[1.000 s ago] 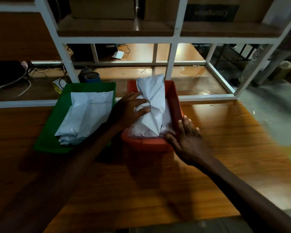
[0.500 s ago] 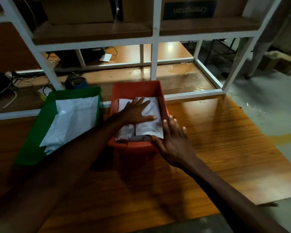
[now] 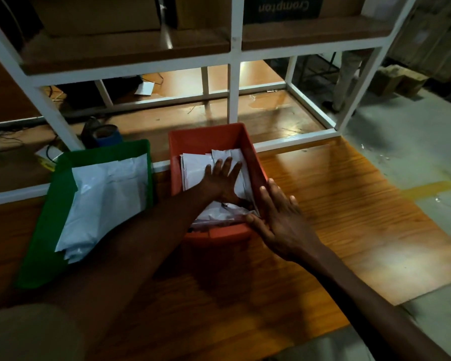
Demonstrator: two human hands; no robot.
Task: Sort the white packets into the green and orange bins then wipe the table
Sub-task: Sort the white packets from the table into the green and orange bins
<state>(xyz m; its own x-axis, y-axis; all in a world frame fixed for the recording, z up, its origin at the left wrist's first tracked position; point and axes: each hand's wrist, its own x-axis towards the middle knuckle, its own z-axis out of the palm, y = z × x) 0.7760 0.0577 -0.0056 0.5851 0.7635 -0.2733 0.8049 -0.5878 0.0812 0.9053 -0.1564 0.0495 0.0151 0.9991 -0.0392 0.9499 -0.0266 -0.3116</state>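
Fingers of the left hand point(image 3: 220, 182) press flat on white packets point(image 3: 195, 165) in the orange bin point(image 3: 206, 138); right hand point(image 3: 279, 220) flat against its rim.

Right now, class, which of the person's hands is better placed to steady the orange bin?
Right. The right hand already lies against the orange bin at its near right wall, while the left hand presses flat on the white packets inside.
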